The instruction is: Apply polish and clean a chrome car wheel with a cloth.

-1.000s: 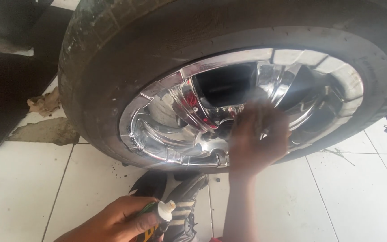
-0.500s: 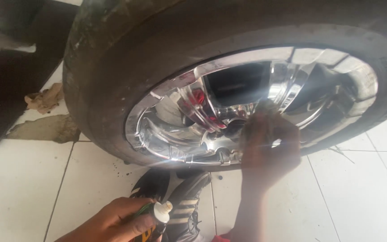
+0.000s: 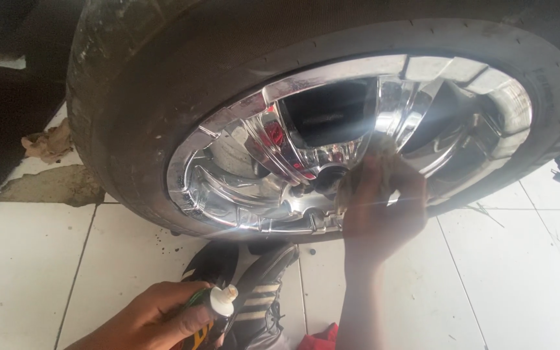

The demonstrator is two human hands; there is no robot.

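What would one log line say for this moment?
right hand: pressing cloth on chrome wheel | left hand: holding small tube

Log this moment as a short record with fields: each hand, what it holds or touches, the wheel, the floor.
Left hand: holds a small tube with a white neck, low in the view, off the wheel.
Right hand: presses a pale cloth against the chrome rim, near the hub.
Tyre: dark and dusty, around the rim.
Floor: white tiles; a cracked patch at left.
Other: a dark shoe under the wheel.
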